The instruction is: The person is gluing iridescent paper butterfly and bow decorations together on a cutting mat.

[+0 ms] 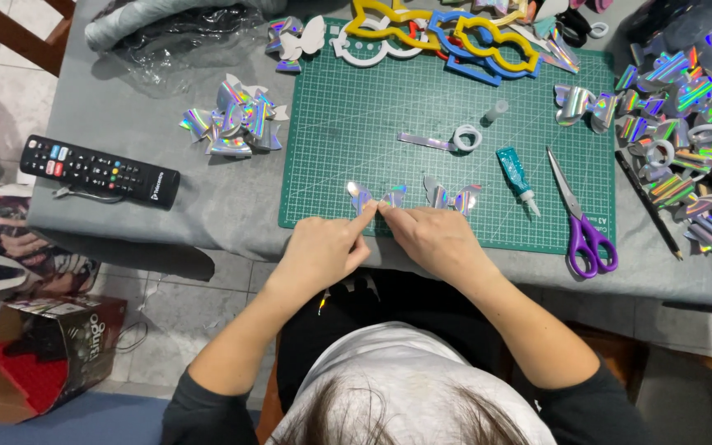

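two hands, left hand (319, 251) and right hand (434, 239), pinch a holographic bow piece (377, 198) on the green cutting mat (356, 99); pressing its centre fold seems underway, needing steady fingertip pressure.

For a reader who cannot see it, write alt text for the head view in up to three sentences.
The left hand and right hand pinch a holographic bow piece on a green cutting mat. Purple-handled scissors, a teal glue tube and a second bow piece lie alongside; a black remote rests left of the mat.
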